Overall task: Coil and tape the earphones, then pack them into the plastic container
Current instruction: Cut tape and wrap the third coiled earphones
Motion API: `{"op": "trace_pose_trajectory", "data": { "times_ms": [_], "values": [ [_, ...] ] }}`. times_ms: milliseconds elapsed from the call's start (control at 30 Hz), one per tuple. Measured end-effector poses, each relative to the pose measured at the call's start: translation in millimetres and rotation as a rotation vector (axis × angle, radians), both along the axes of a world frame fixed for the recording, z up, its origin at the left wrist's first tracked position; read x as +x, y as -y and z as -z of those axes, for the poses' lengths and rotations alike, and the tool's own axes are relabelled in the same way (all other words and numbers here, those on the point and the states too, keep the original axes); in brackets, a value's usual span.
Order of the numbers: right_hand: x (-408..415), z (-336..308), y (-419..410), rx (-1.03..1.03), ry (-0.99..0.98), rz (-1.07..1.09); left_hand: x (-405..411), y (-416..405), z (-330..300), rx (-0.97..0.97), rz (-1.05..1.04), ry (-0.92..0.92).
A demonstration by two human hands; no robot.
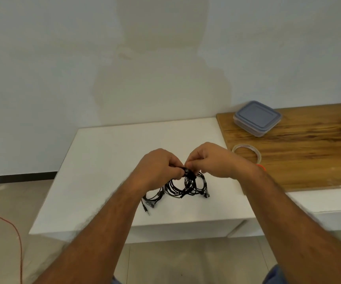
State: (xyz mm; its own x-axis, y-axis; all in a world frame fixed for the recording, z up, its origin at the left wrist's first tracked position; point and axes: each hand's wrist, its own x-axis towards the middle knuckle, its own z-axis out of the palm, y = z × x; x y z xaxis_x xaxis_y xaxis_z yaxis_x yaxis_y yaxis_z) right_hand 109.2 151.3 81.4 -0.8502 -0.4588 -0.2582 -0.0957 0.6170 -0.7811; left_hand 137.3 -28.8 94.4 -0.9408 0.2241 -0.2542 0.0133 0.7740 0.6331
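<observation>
A: Head view. How many hands, and what are they doing?

B: Two. The left hand and right hand meet over the middle of the white table, fingers curled, both pinching the top of the black earphones.

A: One set of earphones or more?

B: I cannot tell; it is a tangle of several cable loops. The loops hang from the pinch down to the table, and one plug trails off at 7 o'clock from the bundle.

A: Where is the container?

B: One container, blue lid on, at 1 o'clock from the hands, well apart from them, on the wooden board.

A: Tape?

B: One tape roll, lying flat on the same board, at 3 o'clock from the right hand and near it, between that hand and the container.

A: Anything else?

B: One orange band on the right wrist, and one orange cord on the floor at 8 o'clock.
</observation>
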Motion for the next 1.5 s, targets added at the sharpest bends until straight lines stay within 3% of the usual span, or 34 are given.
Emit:
{"op": "trace_pose_trajectory", "data": {
  "times_ms": [167,300,467,933,1200,1500],
  "values": [
    [-5.6,6.3,-5.3,-0.142,0.060,0.053,0.9,-0.9,0.5,-0.086,0.068,-0.131],
    [-7.5,11.6,-10.7,-0.363,0.251,0.065,0.6,2.9,2.0,-0.073,0.105,-0.265],
    [-9.0,10.8,-15.8,-0.464,0.414,0.019,-2.6,7.2,4.3,-0.074,0.247,-0.479],
    [-11.0,18.1,-12.5,-0.749,0.629,0.036,1.6,5.2,-3.7,0.046,0.208,-0.765],
    [-7.0,11.2,-12.8,-0.655,0.659,0.113,1.5,3.4,0.0,0.070,0.252,-0.809],
    [-7.8,6.6,-15.4,-0.517,0.573,0.032,2.4,2.7,-1.1,0.062,0.228,-0.740]
  ]
}}
